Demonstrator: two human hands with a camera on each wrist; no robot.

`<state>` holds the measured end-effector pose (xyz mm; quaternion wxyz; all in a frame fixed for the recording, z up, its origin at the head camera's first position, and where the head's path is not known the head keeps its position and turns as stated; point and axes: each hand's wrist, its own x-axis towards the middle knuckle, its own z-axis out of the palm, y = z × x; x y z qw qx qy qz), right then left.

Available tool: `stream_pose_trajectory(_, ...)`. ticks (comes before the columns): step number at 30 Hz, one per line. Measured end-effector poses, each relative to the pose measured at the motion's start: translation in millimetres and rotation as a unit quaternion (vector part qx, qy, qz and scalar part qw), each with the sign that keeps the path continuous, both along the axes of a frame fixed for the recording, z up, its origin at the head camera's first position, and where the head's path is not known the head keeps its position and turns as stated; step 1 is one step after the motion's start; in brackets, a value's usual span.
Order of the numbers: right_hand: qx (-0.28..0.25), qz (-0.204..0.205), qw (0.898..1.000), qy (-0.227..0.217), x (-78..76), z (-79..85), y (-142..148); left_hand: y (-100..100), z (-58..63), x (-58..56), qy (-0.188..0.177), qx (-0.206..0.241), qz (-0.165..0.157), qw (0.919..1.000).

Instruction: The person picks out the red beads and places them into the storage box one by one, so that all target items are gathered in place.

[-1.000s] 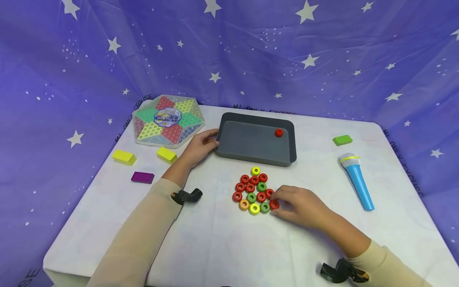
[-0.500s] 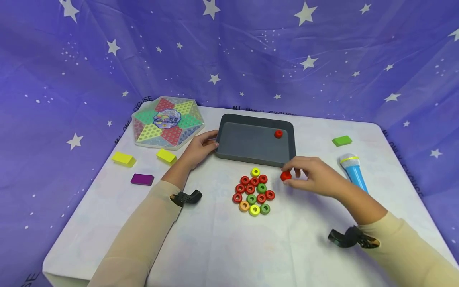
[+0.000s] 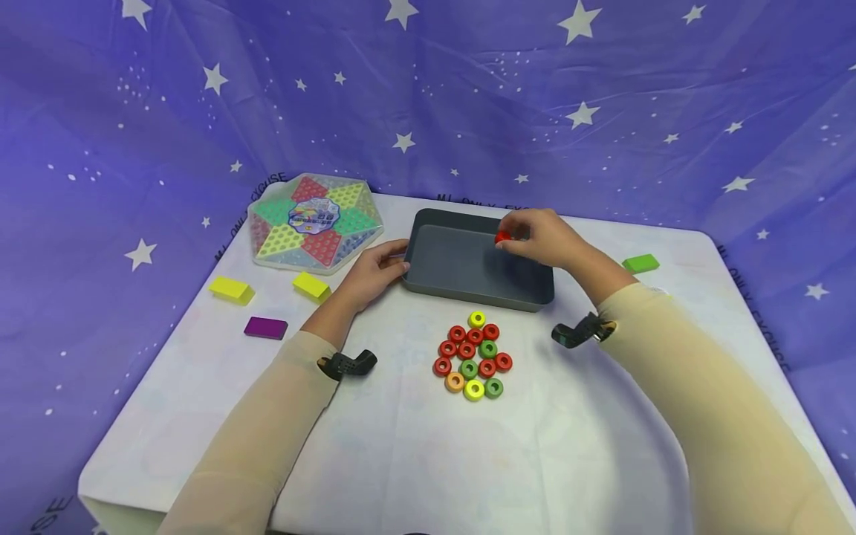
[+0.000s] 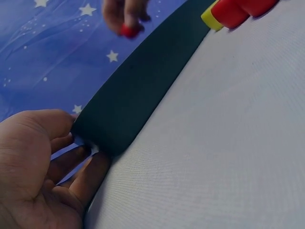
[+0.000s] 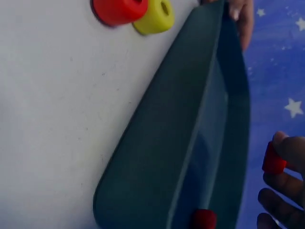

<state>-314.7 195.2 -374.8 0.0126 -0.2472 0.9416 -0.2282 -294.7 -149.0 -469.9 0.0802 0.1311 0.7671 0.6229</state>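
Over the grey tray (image 3: 468, 297), my right hand (image 3: 545, 238) pinches a red ring-shaped bead (image 3: 501, 236) between thumb and fingers. The right wrist view shows this held bead (image 5: 274, 160) above the tray's rim, and another red bead (image 5: 204, 219) lying inside the tray. That second bead is hidden behind the hand in the head view. My left hand (image 3: 371, 276) holds the tray's left end, thumb and fingers at its rim and outer wall (image 4: 119, 105). In front of the tray lies a cluster of ring beads: several red (image 3: 466, 350), several green or yellow (image 3: 474, 390), one orange (image 3: 455, 382).
A hexagonal Chinese checkers board (image 3: 314, 223) lies at the back left. Nearby are two yellow blocks (image 3: 231, 290) and a purple block (image 3: 265, 328). A green block (image 3: 640, 263) is at the right. My right sleeve (image 3: 695, 386) covers most of the toy microphone.
My right hand has picked a red bead from the cluster's right side and carried it up and left over the tray. My left hand has stayed at the tray's left end.
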Motion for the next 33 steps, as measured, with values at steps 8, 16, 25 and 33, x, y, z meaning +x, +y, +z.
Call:
stream_pose_trajectory(8,0.136,-0.023,0.99,0.009,-25.0,-28.5,-9,2,7.2,-0.4,0.003,-0.003,-0.011,0.9999)
stream_pose_trajectory(16,0.143,-0.023,0.989,0.024,-16.2,-29.1,-7,1,1.8,-3.3,-0.005,-0.003,-0.013,0.9999)
stream_pose_trajectory(25,0.036,-0.03,0.997,0.058,42.7,12.8,22,-1,1.2,-0.8,0.003,-0.013,-0.003,0.9999)
stream_pose_trajectory(33,-0.036,0.018,0.999,0.029,125.8,-0.2,38,-2,-0.9,-2.4,0.009,-0.03,0.002,0.9995)
